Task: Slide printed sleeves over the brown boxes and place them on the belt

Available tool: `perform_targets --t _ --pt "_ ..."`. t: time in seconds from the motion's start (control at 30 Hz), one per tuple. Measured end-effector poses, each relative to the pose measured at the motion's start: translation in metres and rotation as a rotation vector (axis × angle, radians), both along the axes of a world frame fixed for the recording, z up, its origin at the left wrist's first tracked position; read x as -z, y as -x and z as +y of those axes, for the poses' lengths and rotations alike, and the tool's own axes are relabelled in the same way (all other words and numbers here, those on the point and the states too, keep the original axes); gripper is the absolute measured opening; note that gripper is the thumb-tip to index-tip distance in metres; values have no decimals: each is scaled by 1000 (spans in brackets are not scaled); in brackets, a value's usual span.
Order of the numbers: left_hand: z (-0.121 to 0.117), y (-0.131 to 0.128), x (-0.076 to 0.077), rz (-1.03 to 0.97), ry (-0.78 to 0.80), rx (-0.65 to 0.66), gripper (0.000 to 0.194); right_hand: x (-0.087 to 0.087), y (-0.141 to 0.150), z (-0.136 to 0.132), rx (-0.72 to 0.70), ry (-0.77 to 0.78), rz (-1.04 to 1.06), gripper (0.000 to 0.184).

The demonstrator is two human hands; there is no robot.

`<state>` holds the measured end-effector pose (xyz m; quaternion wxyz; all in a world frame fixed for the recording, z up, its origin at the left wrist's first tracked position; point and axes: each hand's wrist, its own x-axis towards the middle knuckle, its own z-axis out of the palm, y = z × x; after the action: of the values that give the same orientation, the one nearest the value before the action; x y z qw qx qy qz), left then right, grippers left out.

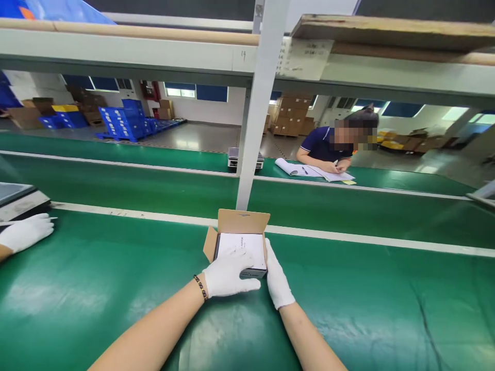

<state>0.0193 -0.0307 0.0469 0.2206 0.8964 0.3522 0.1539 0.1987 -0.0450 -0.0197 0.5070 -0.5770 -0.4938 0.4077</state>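
Note:
A small cardboard box (243,221) sits on the green work surface with its lid flap up and a side flap folded out to the left. Inside it, on top, lies a white booklet or sheet (253,246) with small print. My left hand (228,273), in a white glove, rests over the near left part of the booklet, fingers spread and thumb pointing right. Against the box's right wall lies my right hand (277,278), also gloved, its fingers stretched along the side. Its fingertips are partly hidden by the box.
At far left, another person's gloved hand (29,232) lies beside a scale-like device (21,201). A metal post (257,103) rises behind the box. Beyond the divider, a person (328,144) leans over papers (309,170). Another device (234,157) stands behind the post.

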Motion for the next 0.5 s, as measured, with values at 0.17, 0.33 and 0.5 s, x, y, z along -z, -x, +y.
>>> perform_targets --t 0.17,0.33,0.5 --pt "-4 1 9 -78 21 -73 37 2 2 4 -146 -144 -203 66" --pt "6 -6 13 -170 -95 -116 42 4 2 8 -152 -139 -220 64" --pt "27 -14 10 -88 -140 65 59 14 0 9 -95 -8 -309 58"
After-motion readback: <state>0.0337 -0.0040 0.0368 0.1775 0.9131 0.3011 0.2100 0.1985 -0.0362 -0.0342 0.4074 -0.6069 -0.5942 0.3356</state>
